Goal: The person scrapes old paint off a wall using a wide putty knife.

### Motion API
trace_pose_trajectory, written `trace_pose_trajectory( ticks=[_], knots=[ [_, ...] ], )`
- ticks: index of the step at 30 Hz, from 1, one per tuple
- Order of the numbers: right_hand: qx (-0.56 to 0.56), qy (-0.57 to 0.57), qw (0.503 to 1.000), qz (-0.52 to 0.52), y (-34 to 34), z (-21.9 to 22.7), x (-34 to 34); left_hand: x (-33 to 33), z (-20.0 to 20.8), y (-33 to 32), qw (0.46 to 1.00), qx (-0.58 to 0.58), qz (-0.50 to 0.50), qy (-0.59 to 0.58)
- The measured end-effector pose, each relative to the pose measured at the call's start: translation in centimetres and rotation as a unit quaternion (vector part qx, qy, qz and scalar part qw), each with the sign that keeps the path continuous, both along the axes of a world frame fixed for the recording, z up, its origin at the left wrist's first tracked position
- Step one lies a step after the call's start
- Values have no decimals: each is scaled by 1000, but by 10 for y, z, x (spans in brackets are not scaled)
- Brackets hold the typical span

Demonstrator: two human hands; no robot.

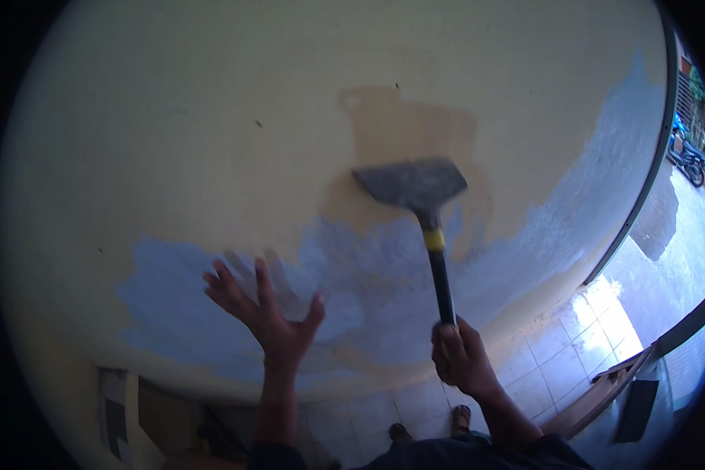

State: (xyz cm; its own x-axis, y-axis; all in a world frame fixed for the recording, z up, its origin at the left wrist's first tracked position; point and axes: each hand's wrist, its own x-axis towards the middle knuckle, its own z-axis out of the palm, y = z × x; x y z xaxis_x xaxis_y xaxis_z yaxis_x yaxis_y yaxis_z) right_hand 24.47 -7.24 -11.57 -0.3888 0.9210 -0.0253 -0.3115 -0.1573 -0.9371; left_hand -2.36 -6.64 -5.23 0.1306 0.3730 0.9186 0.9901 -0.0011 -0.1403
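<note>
In my right hand (464, 356) is a long-handled scraper (439, 266), its fingers wrapped round the lower end of the black handle. A yellow band rings the shaft below the wide grey blade. That blade lies over the cream wall (211, 157), near the upper edge of a bluish-grey bare patch (352, 266); whether it touches cannot be made out. My left hand (274, 317) is raised in front of the same patch, empty, with its fingers spread. Its shadow falls on the wall close behind the fingertips.
Pale floor tiles (556, 368) run along the wall's foot, and my feet (462, 419) stand there. At lower right are wooden boards (603, 399). Beyond the wall's right edge, a blue motorcycle (688, 157) is parked outside. Something boxy (116, 407) stands at lower left.
</note>
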Motion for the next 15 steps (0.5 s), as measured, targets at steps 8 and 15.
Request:
trace_pose_trajectory(
  ticks=[8, 15],
  knots=[
    [36, 142, 986, 75, -62, -74, 19, -2, 3, 16, 999, -7, -9, 47],
    [23, 173, 979, 100, -37, -74, 4, 3, 6, 27, 994, -49, 75, 61]
  ],
)
